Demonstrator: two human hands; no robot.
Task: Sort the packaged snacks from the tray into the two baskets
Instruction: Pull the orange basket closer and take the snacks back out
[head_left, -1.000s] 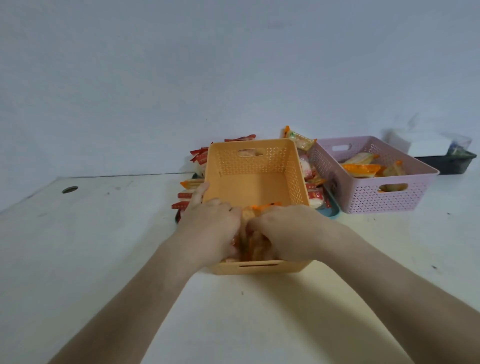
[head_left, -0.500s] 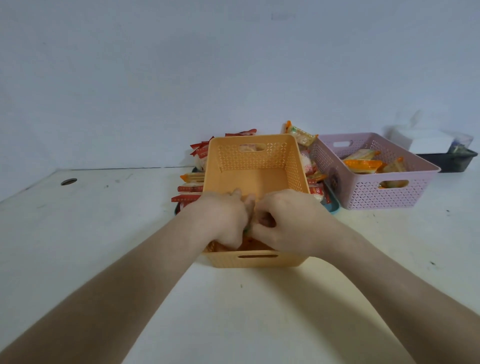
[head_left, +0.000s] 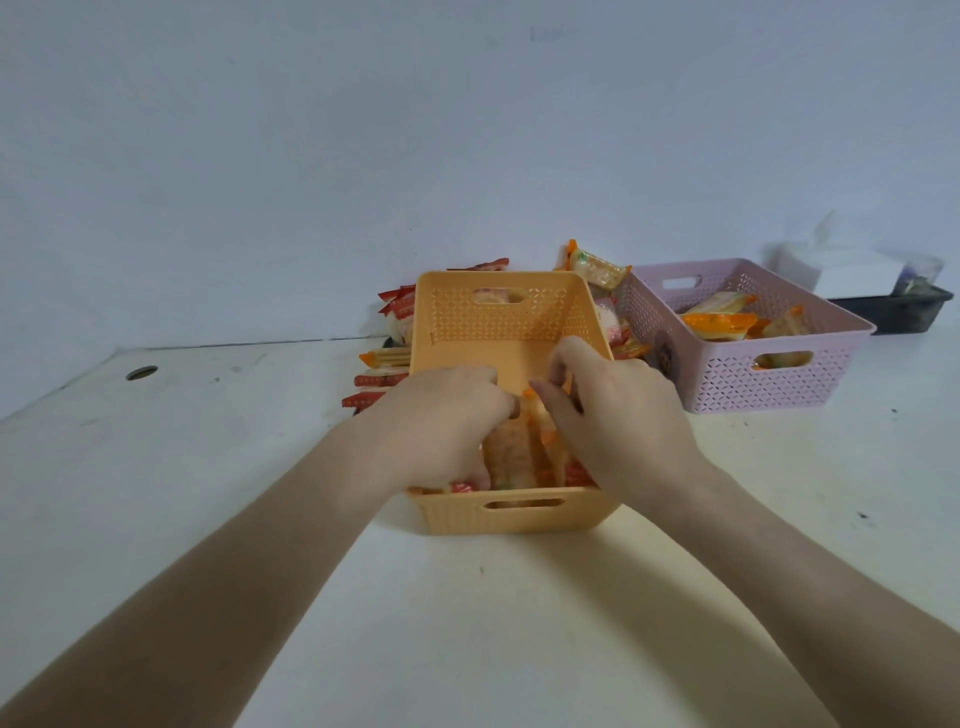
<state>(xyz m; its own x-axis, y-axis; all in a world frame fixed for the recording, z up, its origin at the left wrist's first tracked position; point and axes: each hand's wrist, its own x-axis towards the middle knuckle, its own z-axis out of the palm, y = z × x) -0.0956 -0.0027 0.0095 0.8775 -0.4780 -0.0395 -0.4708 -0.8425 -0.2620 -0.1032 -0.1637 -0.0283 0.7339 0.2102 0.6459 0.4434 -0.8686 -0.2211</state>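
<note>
Head view, left hand (head_left: 441, 421) and right hand (head_left: 623, 421) gripping upright snack packets (head_left: 511, 452) in orange basket (head_left: 498, 322), more in pink basket (head_left: 769, 384)

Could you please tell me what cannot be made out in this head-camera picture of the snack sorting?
All in the head view:
- Packets in the orange basket: the left hand and right hand grip and cover them, so their count and print are unreadable.
- Snack pile behind the basket: mostly hidden by its walls.
- Black tray, far right: its contents are too small and blurred.
</note>
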